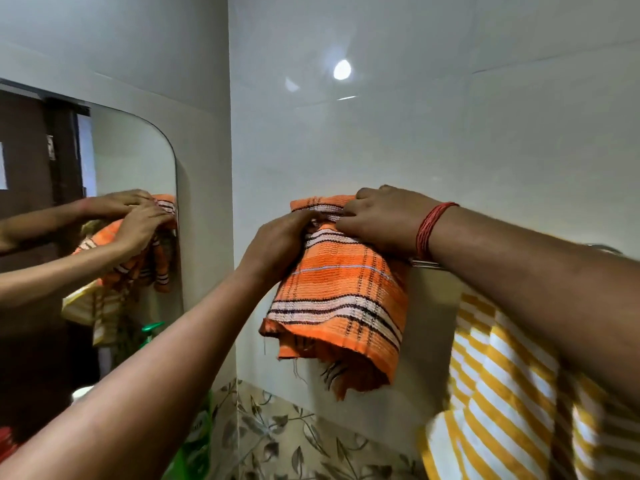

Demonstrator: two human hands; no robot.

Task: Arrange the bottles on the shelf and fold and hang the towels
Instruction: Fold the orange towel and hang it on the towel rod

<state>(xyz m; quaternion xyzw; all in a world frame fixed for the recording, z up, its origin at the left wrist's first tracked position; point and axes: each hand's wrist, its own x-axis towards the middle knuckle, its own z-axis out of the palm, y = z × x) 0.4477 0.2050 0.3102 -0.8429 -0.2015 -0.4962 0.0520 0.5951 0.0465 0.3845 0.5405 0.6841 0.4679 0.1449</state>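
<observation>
Your two forearms reached up and forward from the lower edge of the view, the right one crossing over a yellow-and-white striped towel [498, 393] that hung at the right. Both of your hands met at the top of the orange plaid towel [339, 289], which was draped over a towel bar [427, 264] against the white wall. Your left hand [277, 244] lay on the towel's upper left, fingers curled onto the fabric near the fold. Your right hand [381, 220], with red thread [429, 230] wound around the wrist, pressed on the top right, fingertips tucked into the cloth. I could not tell whether either hand truly pinched the fabric. The orange towel hung folded, its lower layers loose and frayed. Farther left, a mirror [138, 188] showed the same hands and towels, with a green bottle [150, 332] reflected below.
</observation>
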